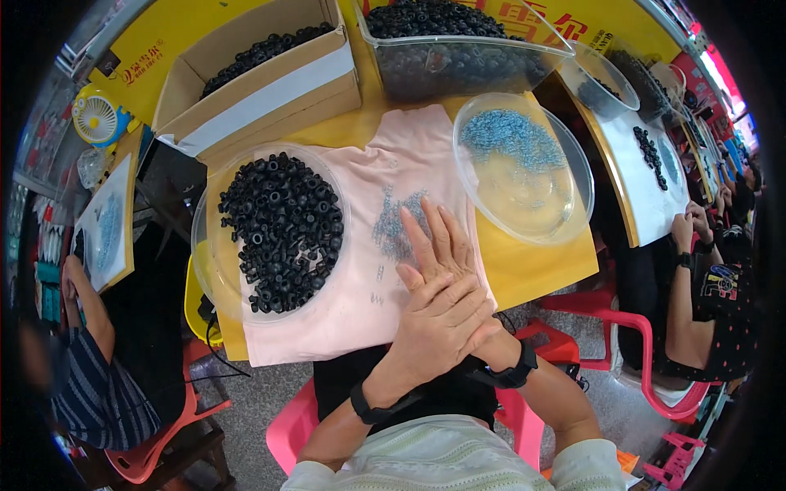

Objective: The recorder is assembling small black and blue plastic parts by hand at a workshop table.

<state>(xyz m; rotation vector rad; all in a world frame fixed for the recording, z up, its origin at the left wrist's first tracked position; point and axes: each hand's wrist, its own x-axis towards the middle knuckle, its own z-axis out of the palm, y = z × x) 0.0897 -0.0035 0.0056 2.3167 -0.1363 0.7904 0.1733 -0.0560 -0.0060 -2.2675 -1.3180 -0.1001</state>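
Observation:
My left hand point(434, 329) lies across the back of my right hand point(442, 250), its fingers wrapped over it. The right hand's fingers stretch out over the pink cloth point(303, 348), holding nothing. Beside the fingertips, a loose patch of small silvery-blue springs point(395, 222) is spread on the cloth. To the left, a round clear plastic tray point(205, 282) holds a heap of small black ring-like plastic parts point(282, 221). On the right, another round clear tray point(524, 222) contains many more springs point(512, 139). The right palm is hidden.
A cardboard box point(270, 102) and a clear plastic bin point(458, 69), both with black parts, stand at the back. A yellow fan point(98, 119) is at far left. Other people sit at both sides, near a red chair point(647, 360) and a white-topped side table point(655, 196).

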